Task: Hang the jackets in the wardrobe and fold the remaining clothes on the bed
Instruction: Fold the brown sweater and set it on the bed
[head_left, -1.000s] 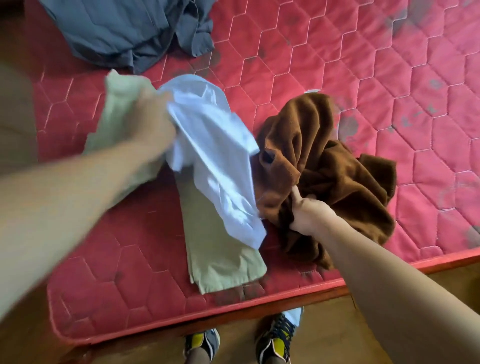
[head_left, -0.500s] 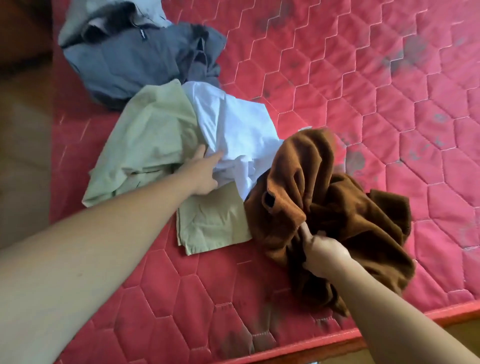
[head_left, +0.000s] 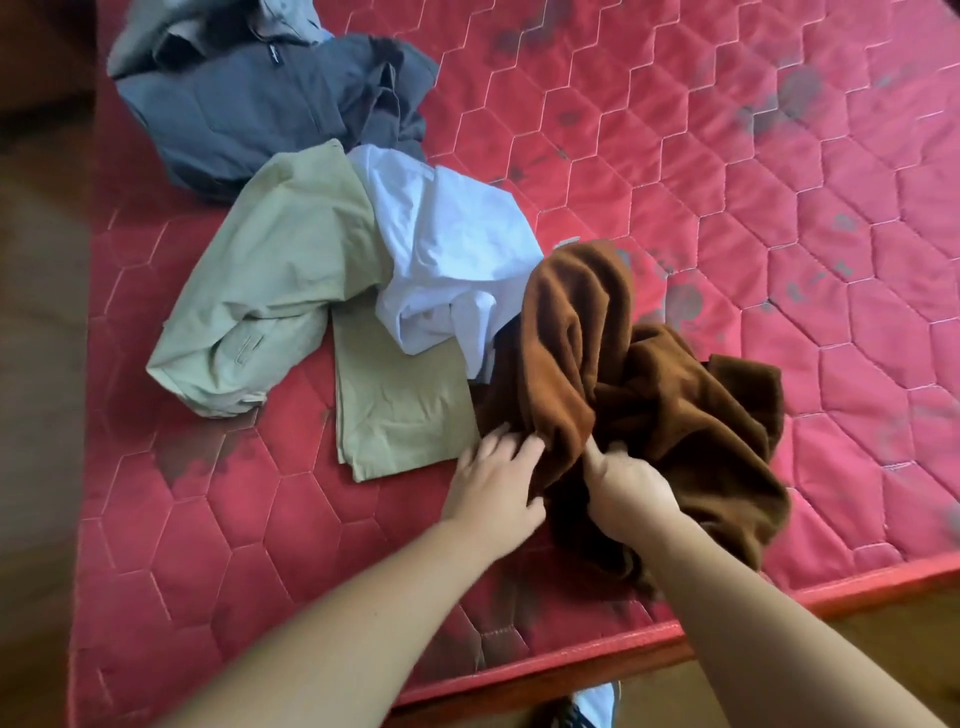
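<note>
Four garments (head_left: 291, 260); left hand (head_left: 493, 486), right hand (head_left: 626, 491) on brown garment (head_left: 649, 384).

Grey jacket (head_left: 260, 104) cut by top edge — shoe (head_left: 592, 709) (bottom edge) too.

The brown garment (head_left: 639, 384) is thick, fuzzy, matt fleece-like cloth. The white shirt (head_left: 452, 249) and khaki trousers (head_left: 291, 270) are smooth woven cloth. The grey jacket (head_left: 260, 109) looks slick. The red mattress (head_left: 779, 182) is quilted, faintly shiny, stained.

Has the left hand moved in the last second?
Yes. The left hand left the white shirt and crossed rightwards past the green trousers to the brown garment.
</note>
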